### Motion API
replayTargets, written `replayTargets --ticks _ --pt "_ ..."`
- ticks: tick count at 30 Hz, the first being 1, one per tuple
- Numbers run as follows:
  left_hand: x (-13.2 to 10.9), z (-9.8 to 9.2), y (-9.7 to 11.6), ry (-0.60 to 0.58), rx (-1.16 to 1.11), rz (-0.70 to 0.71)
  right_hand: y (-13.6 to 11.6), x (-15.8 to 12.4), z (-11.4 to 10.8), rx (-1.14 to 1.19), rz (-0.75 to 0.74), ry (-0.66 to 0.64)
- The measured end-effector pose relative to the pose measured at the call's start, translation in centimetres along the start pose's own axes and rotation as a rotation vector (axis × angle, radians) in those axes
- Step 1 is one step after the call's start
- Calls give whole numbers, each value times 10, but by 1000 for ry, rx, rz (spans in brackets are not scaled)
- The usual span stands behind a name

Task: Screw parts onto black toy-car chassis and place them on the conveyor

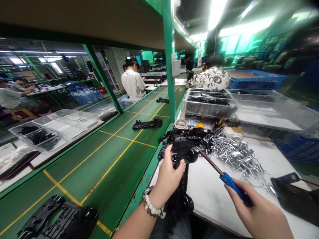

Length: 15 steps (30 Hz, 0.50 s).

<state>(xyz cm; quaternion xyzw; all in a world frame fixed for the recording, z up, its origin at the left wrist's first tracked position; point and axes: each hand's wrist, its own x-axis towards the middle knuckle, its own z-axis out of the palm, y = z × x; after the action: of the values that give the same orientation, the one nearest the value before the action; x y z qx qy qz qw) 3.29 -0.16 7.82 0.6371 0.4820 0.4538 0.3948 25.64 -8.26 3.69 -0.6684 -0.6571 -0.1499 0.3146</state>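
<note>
Black part [184,150] is partly hidden by the left hand [168,177].

Bare left hand [171,172], bare left forearm [137,220], bracelet [151,208] of round white and brown beads, silvery band [148,190] just beside it, bare right hand [261,207], dark clothing [184,229] over the lap

A white-topped workbench [209,196] bears a heap of black plastic parts [179,133] towards its eleven o'clock and a pile of bent silver metal pieces [236,154] at one. A green, yellow-lined conveyor belt [124,176] carries three black plastic assemblies [157,122]: one towards seven o'clock, two towards two.
</note>
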Motion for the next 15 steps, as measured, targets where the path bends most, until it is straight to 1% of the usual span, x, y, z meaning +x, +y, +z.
replayTargets --ticks 2,5,8,12,15 --pt "0 -3 -1 -27 9 18 10 0 1 26 -18 -60" --pt "1 -7 0 -80 46 50 18 -2 0 41 -41 -96" --pt "1 -10 2 -102 81 64 20 -4 -2 47 5 -149" --pt "2 -15 6 -127 136 100 21 -3 -5 114 127 -212" --pt "1 -20 11 -189 102 82 20 6 -8 282 312 -205"
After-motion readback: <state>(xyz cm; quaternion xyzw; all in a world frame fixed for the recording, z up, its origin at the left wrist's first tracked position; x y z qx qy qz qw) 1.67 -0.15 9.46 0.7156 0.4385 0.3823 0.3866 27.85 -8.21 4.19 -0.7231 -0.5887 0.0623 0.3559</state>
